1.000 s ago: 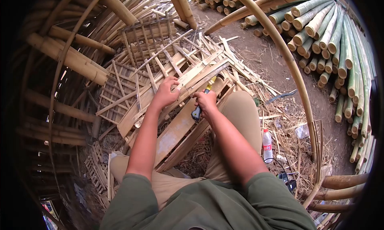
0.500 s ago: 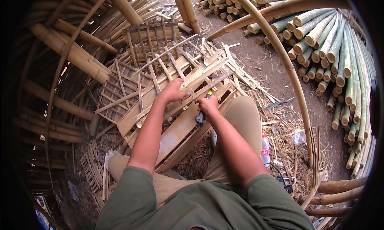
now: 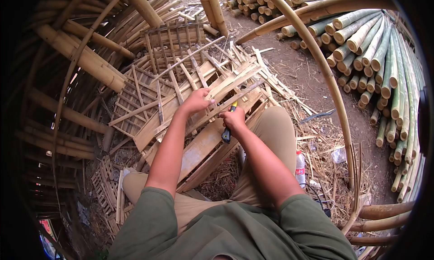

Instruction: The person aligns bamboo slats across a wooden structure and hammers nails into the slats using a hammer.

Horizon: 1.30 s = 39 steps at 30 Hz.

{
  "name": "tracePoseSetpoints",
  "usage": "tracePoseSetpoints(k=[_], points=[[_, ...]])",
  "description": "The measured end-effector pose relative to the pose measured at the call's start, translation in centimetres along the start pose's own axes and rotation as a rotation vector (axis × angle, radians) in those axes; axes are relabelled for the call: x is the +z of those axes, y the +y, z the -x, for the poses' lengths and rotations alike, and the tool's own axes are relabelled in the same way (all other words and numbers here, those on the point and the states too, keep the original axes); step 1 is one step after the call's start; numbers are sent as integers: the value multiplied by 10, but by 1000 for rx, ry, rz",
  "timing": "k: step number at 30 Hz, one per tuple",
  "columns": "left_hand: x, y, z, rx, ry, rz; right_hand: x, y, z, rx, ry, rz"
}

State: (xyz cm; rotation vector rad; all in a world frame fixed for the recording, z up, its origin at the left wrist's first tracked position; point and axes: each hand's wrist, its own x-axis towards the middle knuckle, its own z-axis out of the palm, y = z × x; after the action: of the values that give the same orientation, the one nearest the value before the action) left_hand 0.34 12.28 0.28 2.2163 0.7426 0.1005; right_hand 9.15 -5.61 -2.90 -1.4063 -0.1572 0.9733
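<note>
My right hand (image 3: 234, 120) is wrapped round a utility knife (image 3: 226, 135). The dark end of its handle points down toward me, and its yellow part shows above my fist. Up and to the left, my left hand (image 3: 195, 102) grips a flat bamboo strip (image 3: 239, 93) that slants up to the right; its fingertips are partly hidden. Both hands are over a low wooden bench (image 3: 201, 154) between my knees. Split bamboo pieces (image 3: 235, 79) are heaped just beyond my hands.
Latticed bamboo panels (image 3: 135, 95) lean at the left. Cut bamboo poles (image 3: 361, 56) are stacked at the right, behind a curved bamboo frame pole (image 3: 332, 79). A bottle with a red label (image 3: 300, 168) stands among shavings beside my right knee. A dark blade-like strip (image 3: 317, 116) lies on the ground.
My right hand has shifted slightly left and down with the knife. My left hand stays at the bamboo strip, nearly still. The view has tilted very slightly.
</note>
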Motion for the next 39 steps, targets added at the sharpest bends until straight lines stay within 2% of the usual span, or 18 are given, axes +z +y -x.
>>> tracePoseSetpoints(k=[2,3,5,9,11,19,21,25,28,32,35,39], points=[[1,-10,-3,117,-33,-85,-1,1,0,-2,10,-4],[0,-1,2,119,-34,-83,-2,2,-1,-3,20,-9],[-3,25,17,-11,-41,-25,-3,3,-3,-3,34,4],[-2,19,22,25,-11,-146,-3,5,-3,-12,69,15],[-2,23,27,115,-23,-274,-1,6,-2,-22,88,26],[11,16,39,150,23,-247,-2,3,1,-29,117,29],[13,19,40,128,33,-247,-4,2,3,-32,140,139],[16,21,48,136,67,-278,-7,5,7,-47,132,154],[19,18,51,179,104,-311,-12,7,11,-51,105,72],[20,19,55,179,124,-316,-25,14,12,-95,138,192],[26,20,61,277,232,-385,-36,-3,29,-32,4,248],[40,14,59,290,354,-419,-56,-3,26,47,-119,237]])
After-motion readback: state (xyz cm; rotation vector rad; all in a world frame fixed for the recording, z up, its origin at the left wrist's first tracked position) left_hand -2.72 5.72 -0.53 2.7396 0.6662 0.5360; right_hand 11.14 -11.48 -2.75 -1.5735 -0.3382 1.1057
